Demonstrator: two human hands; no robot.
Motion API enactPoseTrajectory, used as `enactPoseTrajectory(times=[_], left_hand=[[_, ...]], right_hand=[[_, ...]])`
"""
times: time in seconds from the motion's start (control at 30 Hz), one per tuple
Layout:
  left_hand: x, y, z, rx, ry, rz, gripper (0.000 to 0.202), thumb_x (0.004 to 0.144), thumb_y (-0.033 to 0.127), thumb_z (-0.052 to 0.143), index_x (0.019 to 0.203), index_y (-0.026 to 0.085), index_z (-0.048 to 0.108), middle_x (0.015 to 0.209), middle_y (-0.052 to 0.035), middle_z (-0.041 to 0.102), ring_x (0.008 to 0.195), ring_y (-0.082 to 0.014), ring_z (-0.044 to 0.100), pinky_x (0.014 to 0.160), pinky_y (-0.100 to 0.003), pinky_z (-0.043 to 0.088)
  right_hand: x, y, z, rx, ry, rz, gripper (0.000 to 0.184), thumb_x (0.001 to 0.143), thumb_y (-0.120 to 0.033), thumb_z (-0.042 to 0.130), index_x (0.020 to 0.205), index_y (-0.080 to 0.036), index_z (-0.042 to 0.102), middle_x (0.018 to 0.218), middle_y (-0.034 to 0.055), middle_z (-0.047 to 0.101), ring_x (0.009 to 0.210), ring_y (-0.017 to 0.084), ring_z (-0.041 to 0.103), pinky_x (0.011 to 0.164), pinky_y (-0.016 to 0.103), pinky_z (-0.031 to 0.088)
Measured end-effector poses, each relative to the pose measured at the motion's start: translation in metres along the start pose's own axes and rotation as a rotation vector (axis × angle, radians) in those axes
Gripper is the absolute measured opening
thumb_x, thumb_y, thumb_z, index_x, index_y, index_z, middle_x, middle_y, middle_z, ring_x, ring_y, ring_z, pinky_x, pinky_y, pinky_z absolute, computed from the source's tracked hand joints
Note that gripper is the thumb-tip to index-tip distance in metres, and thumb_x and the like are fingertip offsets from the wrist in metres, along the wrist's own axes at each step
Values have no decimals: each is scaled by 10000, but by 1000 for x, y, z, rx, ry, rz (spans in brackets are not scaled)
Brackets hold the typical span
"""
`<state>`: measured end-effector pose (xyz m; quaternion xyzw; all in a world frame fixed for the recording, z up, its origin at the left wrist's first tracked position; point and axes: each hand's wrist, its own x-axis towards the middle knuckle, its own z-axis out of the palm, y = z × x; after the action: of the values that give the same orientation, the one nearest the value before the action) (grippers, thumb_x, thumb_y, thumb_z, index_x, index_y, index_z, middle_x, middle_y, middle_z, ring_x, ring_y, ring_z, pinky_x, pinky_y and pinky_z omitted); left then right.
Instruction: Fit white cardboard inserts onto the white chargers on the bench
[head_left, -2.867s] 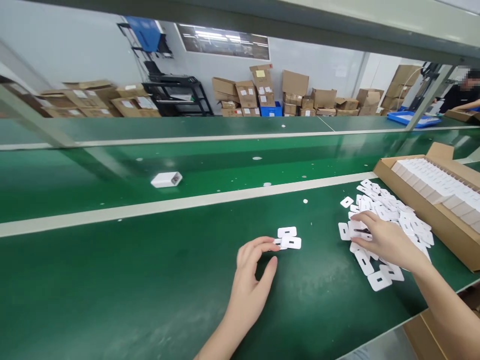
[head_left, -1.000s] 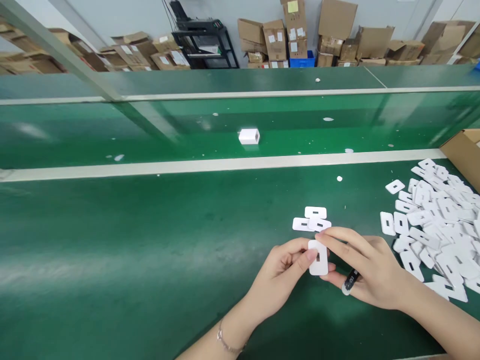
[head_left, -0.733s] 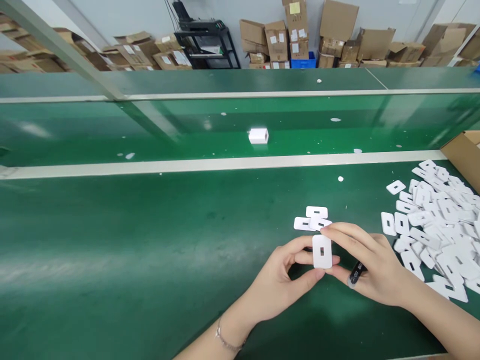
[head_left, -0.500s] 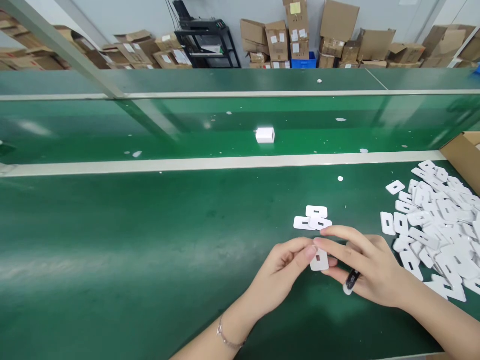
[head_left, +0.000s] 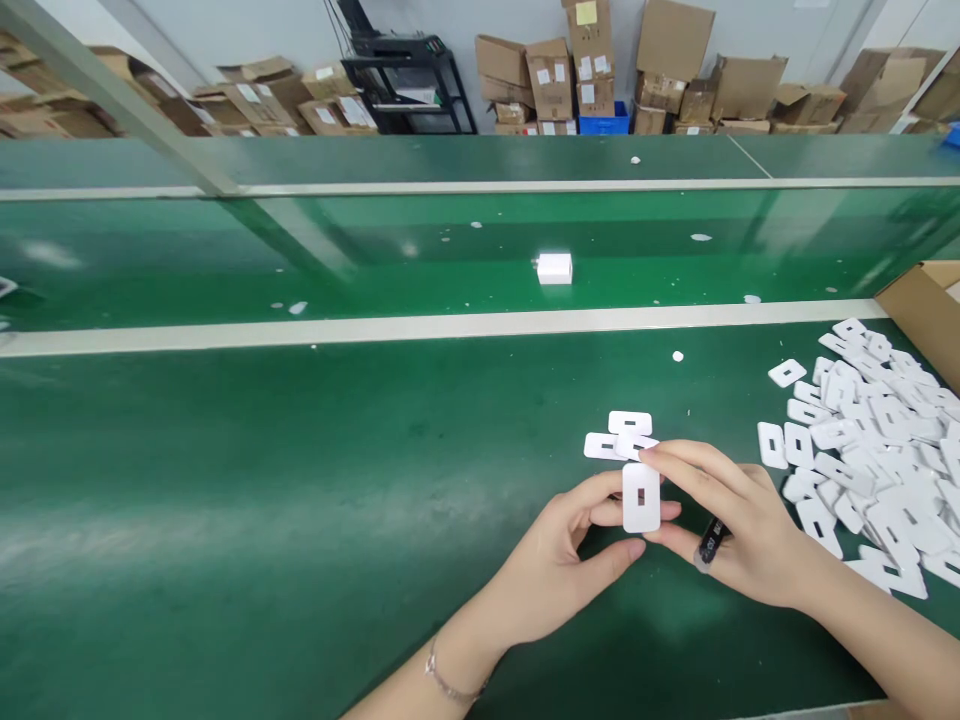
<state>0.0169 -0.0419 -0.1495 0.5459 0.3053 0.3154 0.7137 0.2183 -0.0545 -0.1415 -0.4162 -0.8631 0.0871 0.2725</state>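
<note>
The held white piece (head_left: 631,500) looks smooth and matt, the green table (head_left: 300,590) smooth and glossy, the box (head_left: 924,318) at right matt cardboard, the bracelet (head_left: 430,664) shiny metal.

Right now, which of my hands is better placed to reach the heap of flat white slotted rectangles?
Your right hand, probably: it is nearer the heap, though also holding a slim black pale-tipped object. Your left hand is farther off, beyond the white slotted rectangle between them.

Right-hand grip (head_left: 739,530) holds slotted white plate (head_left: 641,516) at its edges; left-hand grip (head_left: 562,560) has fingers behind that plate, thumb clear below. Three loose plates (head_left: 622,443) lie just beyond it on green worktop (head_left: 300,520); plate heap (head_left: 881,420) right of it.
</note>
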Motion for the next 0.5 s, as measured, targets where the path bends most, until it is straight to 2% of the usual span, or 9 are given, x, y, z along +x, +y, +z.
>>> enactPoseTrajectory(times=[0.3, 0.5], left_hand=[[1, -2, 0, 2, 12, 26, 437, 841, 101, 617, 1239, 269, 552, 1082, -23, 740, 1128, -217, 633, 1015, -357, 442], [-1, -3, 0, 11, 22, 32, 407, 849, 132, 617, 1228, 268, 563, 1056, -28, 748, 1064, -216, 664, 1012, -376, 437]], right_hand=[[0, 1, 1, 10, 4, -4, 393, 958, -301, 490, 1328, -196, 410, 1197, 111, 628, 1039, 177, 651, 617, 211, 510], [-1, 1, 3, 24, 5, -10, 395, 970, -300, 466, 1343, -201, 380, 1209, 119, 625, 1033, 173, 654, 635, 224, 519]])
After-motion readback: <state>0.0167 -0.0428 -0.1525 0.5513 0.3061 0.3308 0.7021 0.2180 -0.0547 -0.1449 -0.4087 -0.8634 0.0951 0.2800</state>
